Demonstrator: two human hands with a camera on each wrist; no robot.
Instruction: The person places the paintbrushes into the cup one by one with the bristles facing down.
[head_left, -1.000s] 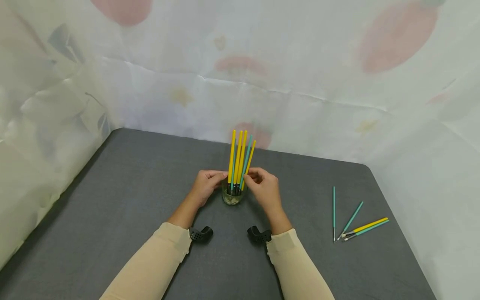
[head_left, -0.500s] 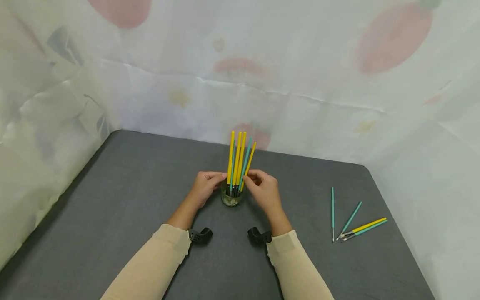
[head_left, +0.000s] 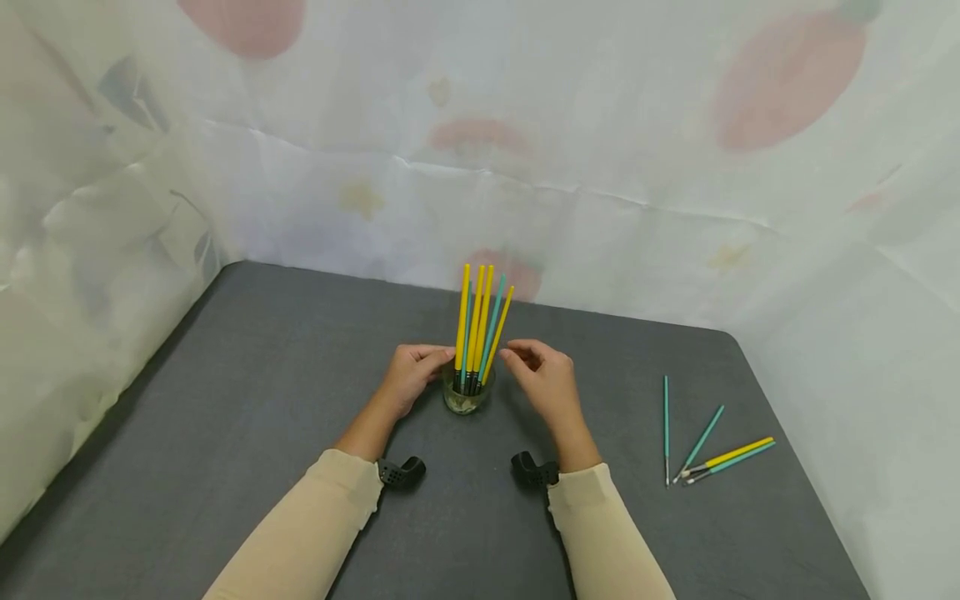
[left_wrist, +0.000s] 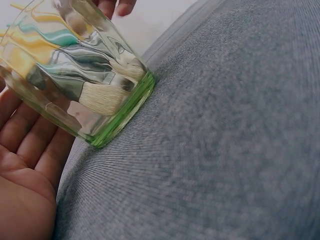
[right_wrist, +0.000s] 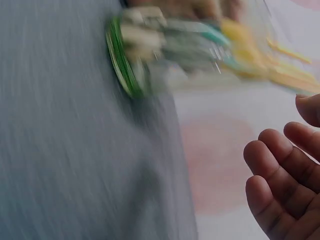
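A small green-tinted glass (head_left: pixel 465 397) stands mid-table and holds several yellow and teal paintbrushes (head_left: pixel 480 321), bristles down. My left hand (head_left: pixel 411 375) grips the glass from the left; in the left wrist view its fingers (left_wrist: pixel 25 142) lie against the wall of the glass (left_wrist: pixel 75 85). Just right of the brush handles hovers my right hand (head_left: pixel 546 377), fingers loosely bent, holding nothing and touching nothing. The right wrist view is blurred; it shows the glass (right_wrist: pixel 150 50) and that hand's fingers (right_wrist: pixel 280 180) apart from it.
Several loose brushes (head_left: pixel 705 446), teal and one yellow, lie on the grey table (head_left: pixel 262 375) to the right, near its right edge. Pale patterned cloth walls stand behind and at both sides. Black wrist cameras (head_left: pixel 401 471) sit at both cuffs.
My right hand has let go of the brush handles and drawn back a little to the right. The left hand stays on the glass.
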